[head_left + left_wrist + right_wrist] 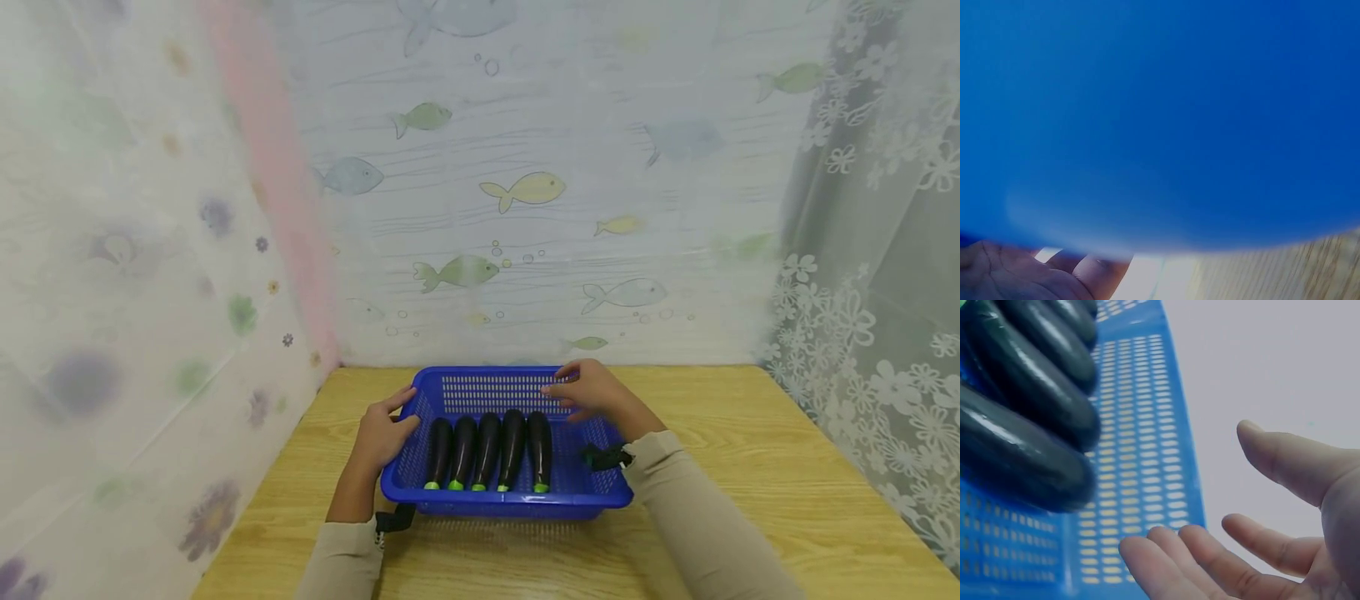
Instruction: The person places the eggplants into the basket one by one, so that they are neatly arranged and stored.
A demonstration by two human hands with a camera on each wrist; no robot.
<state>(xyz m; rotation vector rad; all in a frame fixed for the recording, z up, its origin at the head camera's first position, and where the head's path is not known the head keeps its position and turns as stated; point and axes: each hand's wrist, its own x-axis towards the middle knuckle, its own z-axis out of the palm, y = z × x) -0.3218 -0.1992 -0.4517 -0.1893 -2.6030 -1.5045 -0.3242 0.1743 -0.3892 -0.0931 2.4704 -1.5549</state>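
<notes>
A blue plastic basket (pixel 517 500) with slotted walls stands on the table. Inside it several dark eggplants (pixel 489 450) lie side by side, green ends toward the near wall, filling its left and middle parts. My left hand (pixel 380 433) holds the basket's left rim, thumb over the edge; the blurred blue wall mostly covers that hand in the left wrist view. Above the basket's right rear part hovers my right hand (pixel 592 390), holding nothing. In the right wrist view its fingers (pixel 1216 556) are spread and apart from the eggplants, near the slotted wall.
The wood-grain table (pixel 712 467) extends to both sides of the basket and in front of it. A fish-patterned sheet (pixel 525 250) hangs behind the table. Flowered sheets hang at the left and right. A black wrist strap (pixel 606 457) sits on the right wrist.
</notes>
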